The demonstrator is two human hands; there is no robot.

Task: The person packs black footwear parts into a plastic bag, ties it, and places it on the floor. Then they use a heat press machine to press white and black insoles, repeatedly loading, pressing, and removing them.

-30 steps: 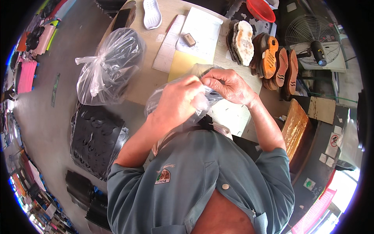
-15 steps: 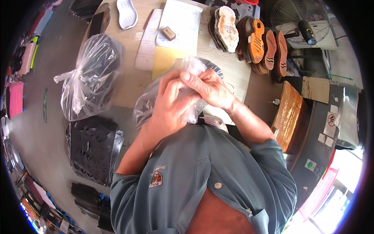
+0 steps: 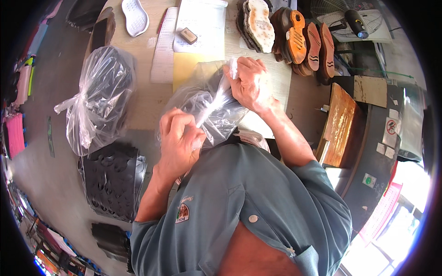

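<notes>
A clear plastic bag [image 3: 209, 120] with dark contents lies at the table's near edge, in front of my body. Its neck is drawn tight into a twisted white strand between my hands. My left hand [image 3: 180, 140] is closed on the lower left end of the strand. At the upper right, my right hand [image 3: 252, 85] grips the other end, with a tuft of plastic poking out above its fingers. A second clear bag [image 3: 103, 87], knotted and also holding something dark, sits on the left side of the table.
Sole-shaped templates [image 3: 297, 37] stand in stacks at the back right, near a fan [image 3: 354, 23]. A white sole [image 3: 135, 17], a phone [image 3: 99, 33], papers [image 3: 198, 18] and a small block [image 3: 188, 35] lie at the back. Black perforated sheets [image 3: 113, 184] are stacked at lower left.
My hands were together over the bunched bag. They have moved apart, left hand down and left, right hand up and right, stretching the bag's neck tight between them.
</notes>
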